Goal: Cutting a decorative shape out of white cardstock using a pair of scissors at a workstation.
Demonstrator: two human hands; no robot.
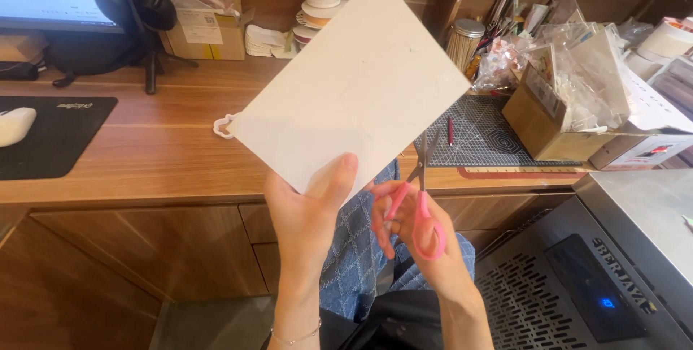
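Your left hand (307,213) pinches the lower corner of a white card sheet (354,86), thumb on its front face, holding it up tilted like a diamond in the centre of the frame. Your right hand (415,238) grips pink-handled scissors (422,202), fingers through the loops, with the blades pointing up and meeting the sheet's lower right edge; you cannot tell how far the blades are parted.

Behind the sheet runs a wooden desk (159,140). At the right of the frame, an open brown cardboard box (538,122) holds clear plastic bags and packets, and it stands on the edge of a dark cutting mat (484,137). Above the mat, a cylindrical jar (464,43) is packed with thin wooden sticks. At the upper left, another cardboard box (209,32) holds a crumpled plastic bag. A stack of tape rolls (317,10) sits at the top centre, and a black mouse pad (50,133) with a white mouse (14,124) lies at the left.
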